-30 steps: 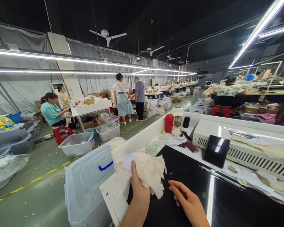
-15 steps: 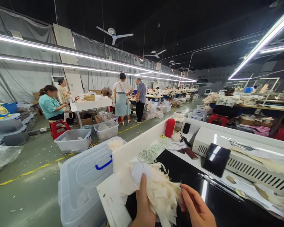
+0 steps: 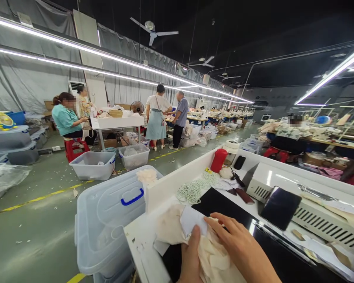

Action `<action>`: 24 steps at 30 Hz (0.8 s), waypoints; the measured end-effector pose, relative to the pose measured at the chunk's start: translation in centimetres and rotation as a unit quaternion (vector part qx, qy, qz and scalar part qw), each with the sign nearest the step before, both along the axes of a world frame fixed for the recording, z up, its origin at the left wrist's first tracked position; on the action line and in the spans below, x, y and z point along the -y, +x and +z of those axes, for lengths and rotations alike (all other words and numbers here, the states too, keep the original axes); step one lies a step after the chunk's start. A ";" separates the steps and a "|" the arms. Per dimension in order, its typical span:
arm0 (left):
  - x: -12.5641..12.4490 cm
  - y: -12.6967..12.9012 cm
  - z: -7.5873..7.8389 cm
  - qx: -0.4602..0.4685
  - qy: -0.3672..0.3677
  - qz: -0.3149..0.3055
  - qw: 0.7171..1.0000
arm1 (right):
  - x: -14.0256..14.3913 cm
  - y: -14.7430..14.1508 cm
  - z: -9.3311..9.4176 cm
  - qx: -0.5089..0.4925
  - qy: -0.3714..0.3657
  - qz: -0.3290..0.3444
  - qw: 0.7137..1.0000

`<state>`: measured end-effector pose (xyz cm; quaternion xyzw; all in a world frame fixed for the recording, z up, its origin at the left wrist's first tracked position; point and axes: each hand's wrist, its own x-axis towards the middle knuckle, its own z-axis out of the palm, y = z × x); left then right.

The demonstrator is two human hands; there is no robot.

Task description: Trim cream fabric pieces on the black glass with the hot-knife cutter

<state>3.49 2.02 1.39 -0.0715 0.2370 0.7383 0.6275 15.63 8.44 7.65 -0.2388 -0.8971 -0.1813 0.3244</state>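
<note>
Factory-floor workbench (image 3: 141, 239), white with a black mat: at six o'clock the left hand (image 3: 191, 259) pinches a bundle of cream fabric pieces (image 3: 212, 251), thumb pressed on its white paper tag (image 3: 191, 221); the right hand (image 3: 238, 247) lies spread flat over them. Rubber bands (image 3: 191, 190) sit at twelve o'clock.

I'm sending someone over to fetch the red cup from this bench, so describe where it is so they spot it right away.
Start at the white worktable where both hands press a bundle of cream fabric pieces. Follow its raised white wall to the far corner. The red cup stands there beside a white-lidded jar and a black cylinder, the only red thing on the bench.
</note>
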 end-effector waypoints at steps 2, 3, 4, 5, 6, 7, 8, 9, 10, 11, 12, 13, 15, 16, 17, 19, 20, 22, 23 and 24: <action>0.1 0.1 0.3 0.002 0.009 -0.004 1.000 | 0.3 -0.3 0.7 0.036 0.044 0.008 0.998; 0.2 0.1 0.4 0.005 0.020 -0.003 1.000 | 0.5 -0.5 1.0 0.046 0.059 0.013 0.997; 0.2 0.2 0.6 0.007 0.033 0.000 0.999 | 0.7 -0.7 1.2 0.052 0.071 0.019 0.996; 0.2 0.3 0.7 0.009 0.047 0.004 0.999 | 0.8 -0.8 1.5 0.057 0.080 0.025 0.995; 0.2 0.3 0.8 0.009 0.058 0.005 0.998 | 1.0 -1.0 1.6 0.059 0.086 0.030 0.994; 0.3 0.3 0.9 0.007 0.066 0.004 0.998 | 1.1 -1.1 1.8 0.060 0.091 0.034 0.993; 0.4 0.3 0.9 0.002 0.069 -0.001 0.998 | 1.1 -1.2 1.8 0.061 0.095 0.037 0.993; 0.5 0.3 1.0 -0.004 0.068 -0.012 0.998 | 1.2 -1.2 1.9 0.061 0.099 0.040 0.992; 0.6 0.2 1.1 -0.011 0.063 -0.026 0.998 | 1.2 -1.3 1.9 0.064 0.102 0.040 0.992; 0.8 0.1 1.3 -0.016 0.055 -0.038 0.998 | 1.2 -1.2 1.8 0.068 0.103 0.040 0.992; 1.0 -0.1 1.4 -0.021 0.047 -0.047 0.998 | 1.2 -1.2 1.7 0.073 0.100 0.037 0.992; 1.2 -0.2 1.5 -0.024 0.041 -0.051 0.998 | 1.3 -1.1 1.6 0.075 0.086 0.034 0.993; 1.5 -0.3 1.8 -0.025 0.032 -0.046 0.998 | 1.3 -0.9 1.3 0.043 0.000 0.023 0.999; 1.6 -0.4 1.9 -0.025 0.029 -0.041 0.998 | 1.3 -0.7 1.1 0.014 -0.059 0.015 0.998; 1.7 -0.4 2.1 -0.025 0.027 -0.041 0.998 | 1.2 -0.7 1.0 -0.020 -0.116 0.006 0.993; 1.8 -0.4 2.3 -0.025 0.023 -0.051 0.998 | 1.2 -0.6 0.7 -0.079 -0.200 -0.016 0.976; 1.9 -0.4 2.3 -0.026 0.024 -0.058 0.998 | 1.1 -0.7 0.6 -0.100 -0.222 -0.027 0.969; 2.0 -0.5 2.5 -0.028 0.023 -0.069 0.997 | 0.9 -0.9 0.5 -0.140 -0.262 -0.050 0.953; 2.0 -0.6 2.6 -0.028 0.020 -0.072 0.997 | 0.8 -1.1 0.5 -0.165 -0.286 -0.062 0.942; 2.1 -0.6 2.6 -0.029 0.014 -0.073 0.997 | 0.7 -1.2 0.5 -0.190 -0.310 -0.075 0.929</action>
